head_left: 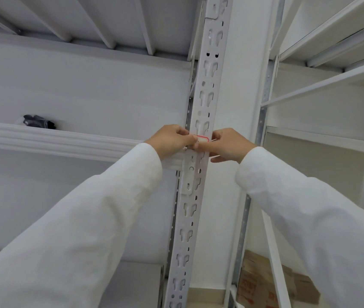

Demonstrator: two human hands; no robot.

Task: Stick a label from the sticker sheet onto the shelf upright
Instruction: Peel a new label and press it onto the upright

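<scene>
A white slotted shelf upright (207,85) runs from top to bottom through the middle of the view. A small white label with a red border (201,138) lies across it at hand height. My left hand (172,141) pinches the label's left end against the upright. My right hand (230,144) holds its right end from the other side, with a thin white strip, perhaps the sticker sheet, under its fingers. Both arms wear long white sleeves.
A white shelf beam (54,141) meets the upright from the left, with a dark bundle (38,122) lying on that shelf. A second white shelving unit (323,85) stands to the right. Cardboard boxes (272,283) sit low at the right.
</scene>
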